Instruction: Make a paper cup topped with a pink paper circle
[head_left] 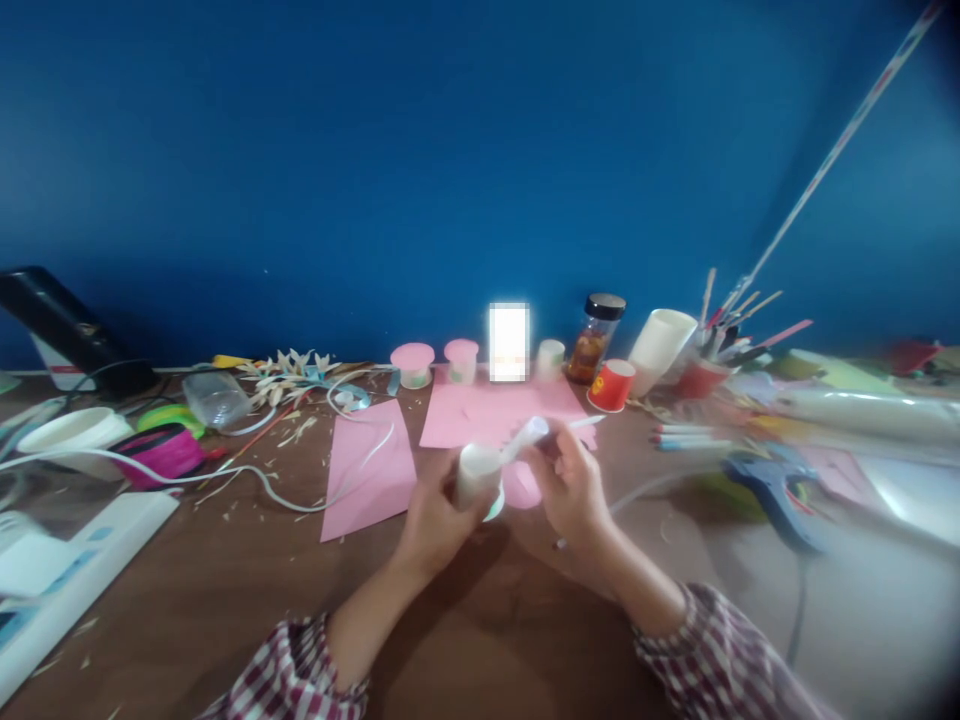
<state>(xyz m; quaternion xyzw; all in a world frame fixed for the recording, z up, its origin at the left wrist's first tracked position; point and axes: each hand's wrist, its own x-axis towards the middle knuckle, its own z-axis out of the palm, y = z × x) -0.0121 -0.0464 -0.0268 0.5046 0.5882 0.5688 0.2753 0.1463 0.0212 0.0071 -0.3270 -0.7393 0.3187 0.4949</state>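
My left hand (437,517) is wrapped round a small white paper cup (478,466), its mouth tilted up. In my right hand (576,488), the thumb and fingers pinch a short white tube-like piece (531,432), whose lower end is at the cup's rim; I cannot tell whether they touch. A round pink paper piece (523,486) lies on the table between my hands. Just beyond is a large pink sheet (495,412), and another pink sheet (369,470) lies to the left.
Two pink-topped cups (412,362) stand at the back. Further right are a jar (596,340), a red cup (611,385) and a white roll (662,348). A glue gun (776,495) lies right; a power strip (90,570) and white cable (277,500) lie left.
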